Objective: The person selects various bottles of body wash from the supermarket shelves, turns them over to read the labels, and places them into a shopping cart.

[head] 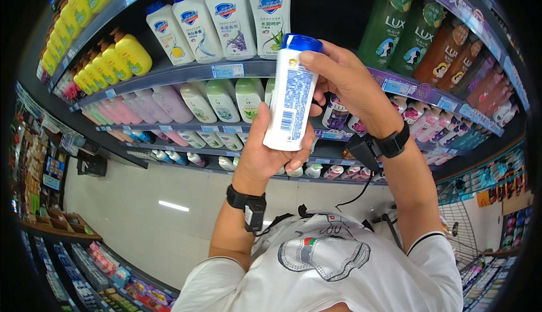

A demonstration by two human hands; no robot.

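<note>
Both my hands hold a white plastic bottle [292, 96] with a blue cap, slightly tilted, its back panel of small print and a barcode facing me. My left hand [271, 147] supports it from below, thumb along the left side and fingers behind the base. At the top, my right hand [345, 79] grips it just under the cap, the thumb on the front. The fingers behind the bottle are partly hidden. Behind it, a row of white Safeguard bottles [233, 24] with blue caps stands on the upper shelf. A black strapped device is on each wrist.
Green and brown Lux bottles [383, 32] stand at the upper right, yellow pump bottles [131, 53] at the left. A shelf edge [258, 68] with price tags runs behind my hands. Lower shelves carry more bottles [247, 100]. A wire shopping cart [455, 223] stands on my right.
</note>
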